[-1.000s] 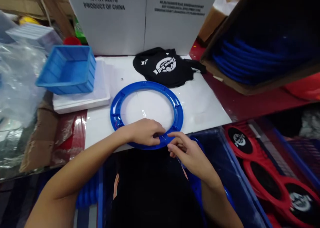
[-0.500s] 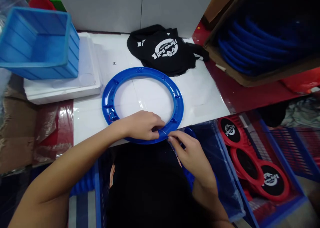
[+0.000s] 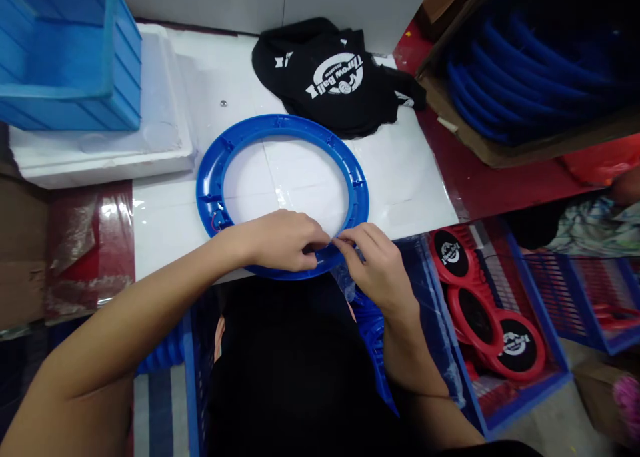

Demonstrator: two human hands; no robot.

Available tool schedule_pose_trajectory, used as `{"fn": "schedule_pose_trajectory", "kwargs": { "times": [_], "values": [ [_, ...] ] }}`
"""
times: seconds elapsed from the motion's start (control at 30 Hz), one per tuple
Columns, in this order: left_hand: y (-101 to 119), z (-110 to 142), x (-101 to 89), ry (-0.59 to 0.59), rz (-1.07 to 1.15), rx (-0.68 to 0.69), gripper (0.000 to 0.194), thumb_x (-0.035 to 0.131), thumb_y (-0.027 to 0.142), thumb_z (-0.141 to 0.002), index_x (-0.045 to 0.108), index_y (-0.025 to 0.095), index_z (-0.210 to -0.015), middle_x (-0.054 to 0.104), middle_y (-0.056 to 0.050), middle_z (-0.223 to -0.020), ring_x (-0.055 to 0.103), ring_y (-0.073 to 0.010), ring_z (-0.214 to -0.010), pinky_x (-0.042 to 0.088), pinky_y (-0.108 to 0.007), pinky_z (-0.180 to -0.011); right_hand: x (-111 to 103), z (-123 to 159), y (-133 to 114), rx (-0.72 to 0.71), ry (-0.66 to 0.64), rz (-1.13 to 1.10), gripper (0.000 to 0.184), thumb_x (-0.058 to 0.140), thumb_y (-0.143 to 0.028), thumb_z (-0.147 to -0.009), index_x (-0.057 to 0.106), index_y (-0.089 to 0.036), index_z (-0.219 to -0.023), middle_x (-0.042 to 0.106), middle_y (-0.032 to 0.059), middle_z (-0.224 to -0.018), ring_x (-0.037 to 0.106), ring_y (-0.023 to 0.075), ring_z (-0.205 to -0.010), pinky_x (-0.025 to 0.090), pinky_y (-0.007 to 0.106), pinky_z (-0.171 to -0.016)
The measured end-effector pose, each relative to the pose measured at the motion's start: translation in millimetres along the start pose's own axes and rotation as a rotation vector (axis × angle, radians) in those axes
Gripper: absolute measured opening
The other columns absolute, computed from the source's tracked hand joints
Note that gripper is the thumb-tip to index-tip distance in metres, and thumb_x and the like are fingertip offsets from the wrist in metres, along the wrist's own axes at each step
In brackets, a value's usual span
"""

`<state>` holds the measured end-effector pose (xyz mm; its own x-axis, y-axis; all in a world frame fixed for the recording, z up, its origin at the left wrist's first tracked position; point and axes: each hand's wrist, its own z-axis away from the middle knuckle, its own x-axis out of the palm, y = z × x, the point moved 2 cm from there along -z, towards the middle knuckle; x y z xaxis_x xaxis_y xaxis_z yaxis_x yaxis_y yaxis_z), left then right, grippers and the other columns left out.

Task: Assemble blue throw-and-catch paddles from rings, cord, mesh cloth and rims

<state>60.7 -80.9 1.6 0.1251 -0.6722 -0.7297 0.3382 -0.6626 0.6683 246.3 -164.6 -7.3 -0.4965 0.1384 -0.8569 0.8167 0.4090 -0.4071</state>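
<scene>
Blue plastic formed the open bin point(image 3: 123, 77) by the back left corner of my white work surface point(image 3: 405, 183); it stood on a white foam slab point(image 3: 165, 140) that straddled the surface's left edge. Right of the slab, toward the back edge, lay a small round metal piece point(image 3: 223, 103). Next came the blue ring point(image 3: 357, 187), lying flat near the middle of the surface with its hollow, ribbed side up and its near part reaching the front edge. A thin red wire point(image 3: 214, 221) showed inside the ring's left part. My left hand point(image 3: 283, 240) rested across the near part, fingers curled; their tips were hidden, so I could not tell whether they were clamped on anything. Behind the ring, along the back edge, a black cloth point(image 3: 340, 87) printed "Throw Ball" lay loosely bunched. My right hand point(image 3: 373, 263) was over the ring's near right part, thumb and fingertip together, though I could not make out anything between them. Beyond the surface's right edge, a cardboard box point(image 3: 477, 143) held a row of curved blue pieces point(image 3: 520, 83). Lower, past the front right corner, a blue crate point(image 3: 530, 407) held red discs point(image 3: 523, 347) with black centres.
</scene>
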Motion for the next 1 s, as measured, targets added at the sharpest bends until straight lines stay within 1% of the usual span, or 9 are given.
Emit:
{"fn": "schedule_pose_trajectory", "kwargs": {
  "times": [0.13,0.3,0.37,0.47,0.53,0.6,0.7,0.8,1.0],
  "values": [
    [-1.9,0.4,-0.4,-0.006,-0.011,0.008,0.008,0.057,0.024,-0.085,0.056,0.021,-0.077,0.067,-0.002,-0.081,0.056,-0.0167,-0.071,0.032,-0.030,-0.064,4.2,7.5,-0.3,-0.034,0.039,0.050,0.011,0.059,-0.016,-0.105,0.067,-0.017,-0.098,0.067,0.0079,-0.087,0.062,0.0223,-0.084,0.052,0.037,-0.080],
    [-0.2,3.0,-5.6,-0.037,-0.045,-0.020,0.007,0.056,0.024,-0.085,0.057,0.021,-0.079,0.067,-0.002,-0.080,0.057,-0.0169,-0.069,0.033,-0.030,-0.063,2.2,5.1,0.7,-0.070,-0.065,0.130,0.017,0.053,-0.017,-0.108,0.069,-0.015,-0.103,0.069,0.0083,-0.087,0.062,0.0225,-0.082,0.050,0.037,-0.078],
    [2.7,2.5,-6.9,-0.056,-0.057,-0.039,0.012,0.057,0.029,-0.088,0.059,0.021,-0.080,0.068,-0.003,-0.081,0.058,-0.0175,-0.069,0.035,-0.031,-0.063,1.7,4.0,-1.3,-0.072,-0.079,0.186,0.018,0.052,-0.016,-0.108,0.070,-0.015,-0.104,0.069,0.0079,-0.085,0.061,0.0225,-0.081,0.048,0.036,-0.076],
    [8.3,-2.9,-4.6,-0.041,-0.100,-0.090,0.026,0.052,0.040,-0.097,0.063,0.020,-0.084,0.073,-0.006,-0.089,0.064,-0.0206,-0.075,0.038,-0.032,-0.065,2.6,1.7,-6.8,-0.018,-0.114,0.244,0.020,0.051,-0.014,-0.107,0.070,-0.016,-0.100,0.068,0.0067,-0.083,0.062,0.0225,-0.080,0.046,0.036,-0.074],
    [11.0,-7.9,-1.4,-0.001,-0.149,-0.153,0.029,0.047,0.038,-0.100,0.066,0.019,-0.089,0.076,-0.008,-0.095,0.067,-0.0225,-0.079,0.039,-0.033,-0.066,2.2,-0.2,-9.7,0.044,-0.156,0.247,0.020,0.051,-0.012,-0.105,0.069,-0.016,-0.098,0.069,0.0069,-0.085,0.063,0.0230,-0.081,0.046,0.036,-0.073],
    [12.7,-11.3,1.8,0.015,-0.191,-0.183,0.027,0.047,0.034,-0.099,0.068,0.019,-0.094,0.077,-0.009,-0.100,0.069,-0.0230,-0.081,0.041,-0.033,-0.066,-0.9,-1.7,-9.7,0.110,-0.195,0.209,0.017,0.053,-0.012,-0.103,0.069,-0.017,-0.099,0.071,0.0072,-0.090,0.066,0.0238,-0.085,0.047,0.035,-0.072],
    [14.0,-12.0,3.9,-0.002,-0.196,-0.135,0.021,0.051,0.030,-0.097,0.069,0.019,-0.096,0.078,-0.008,-0.101,0.070,-0.0225,-0.081,0.041,-0.032,-0.066,-10.2,-1.7,-3.3,0.178,-0.236,0.023,0.012,0.059,-0.016,-0.103,0.069,-0.021,-0.109,0.074,0.0050,-0.096,0.070,0.0223,-0.090,0.050,0.034,-0.076],
    [14.3,-11.0,3.0,0.005,-0.178,-0.126,0.017,0.052,0.027,-0.094,0.067,0.020,-0.091,0.077,-0.006,-0.095,0.068,-0.0214,-0.078,0.038,-0.032,-0.063,-20.8,-1.8,5.5,0.176,-0.161,-0.136,0.011,0.064,-0.019,-0.102,0.069,-0.024,-0.111,0.076,0.0024,-0.099,0.071,0.0184,-0.086,0.054,0.032,-0.080],
    [13.4,-12.5,3.0,0.023,-0.138,-0.132,0.015,0.055,0.025,-0.090,0.061,0.020,-0.078,0.072,-0.005,-0.082,0.064,-0.0197,-0.070,0.031,-0.032,-0.059,-19.2,-10.7,13.3,0.052,0.032,-0.071,0.010,0.065,-0.020,-0.102,0.070,-0.024,-0.095,0.074,0.0040,-0.091,0.070,0.0208,-0.088,0.056,0.037,-0.083]
  ]
}}
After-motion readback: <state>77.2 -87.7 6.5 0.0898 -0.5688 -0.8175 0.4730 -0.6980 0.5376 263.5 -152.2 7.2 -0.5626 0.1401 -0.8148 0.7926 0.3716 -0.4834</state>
